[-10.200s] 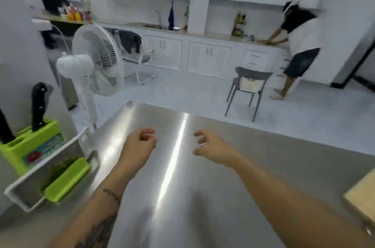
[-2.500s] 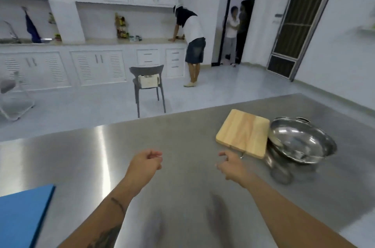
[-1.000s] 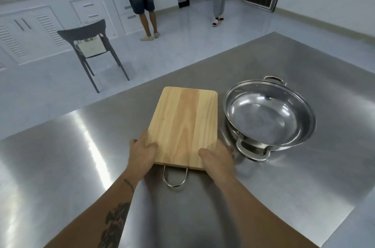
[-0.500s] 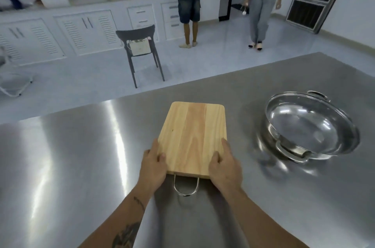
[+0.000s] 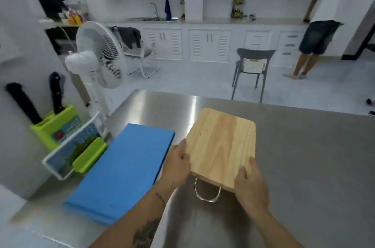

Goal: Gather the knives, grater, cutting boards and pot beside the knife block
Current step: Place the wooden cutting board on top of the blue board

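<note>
I hold a wooden cutting board (image 5: 221, 144) with a metal loop handle just above the steel table (image 5: 304, 166). My left hand (image 5: 178, 163) grips its left edge and my right hand (image 5: 250, 183) its near right corner. A blue cutting board (image 5: 121, 168) lies flat to the left of it. Further left a white grater (image 5: 67, 152) with a green handle leans by the green knife block (image 5: 54, 124), which holds two black-handled knives (image 5: 55, 93). The pot is out of view.
A white standing fan (image 5: 97, 61) rises behind the table's left end, close to the knife block. Beyond the table are a grey chair (image 5: 251, 69), a white counter and a person (image 5: 322, 20) standing at it.
I have turned left carrying the wooden board with both hands. The pot has left the view, and the blue board, grater and knife block have come into view.
</note>
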`<control>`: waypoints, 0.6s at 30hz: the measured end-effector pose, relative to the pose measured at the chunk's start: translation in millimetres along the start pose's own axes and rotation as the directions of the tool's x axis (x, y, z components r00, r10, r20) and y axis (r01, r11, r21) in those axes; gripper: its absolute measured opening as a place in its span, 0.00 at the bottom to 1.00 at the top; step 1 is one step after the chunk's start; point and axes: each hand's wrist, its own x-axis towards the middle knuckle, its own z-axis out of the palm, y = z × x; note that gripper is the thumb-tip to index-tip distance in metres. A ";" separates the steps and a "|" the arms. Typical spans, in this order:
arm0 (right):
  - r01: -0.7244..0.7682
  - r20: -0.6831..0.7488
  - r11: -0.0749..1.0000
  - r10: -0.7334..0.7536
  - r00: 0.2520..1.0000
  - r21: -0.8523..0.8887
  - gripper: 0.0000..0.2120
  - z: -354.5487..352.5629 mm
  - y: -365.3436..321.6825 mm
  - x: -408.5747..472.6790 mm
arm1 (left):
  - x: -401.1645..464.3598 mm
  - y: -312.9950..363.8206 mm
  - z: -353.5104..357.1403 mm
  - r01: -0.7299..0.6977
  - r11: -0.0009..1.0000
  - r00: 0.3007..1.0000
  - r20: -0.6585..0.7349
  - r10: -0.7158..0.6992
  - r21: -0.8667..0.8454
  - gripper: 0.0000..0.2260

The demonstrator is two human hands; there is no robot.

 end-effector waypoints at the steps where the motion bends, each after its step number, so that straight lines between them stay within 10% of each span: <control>1: 0.013 0.013 1.000 -0.013 1.000 -0.002 0.26 21.5 -14.9 -12.6 | 1.3 -14.9 -25.8 0.008 1.000 0.999 -0.031 -0.008 0.003 0.18; 18: 0.177 0.326 0.968 -0.111 0.939 -0.177 0.25 200.9 -110.5 -132.7 | -24.4 -188.0 -218.3 0.270 0.950 0.940 -0.168 -0.296 -0.160 0.25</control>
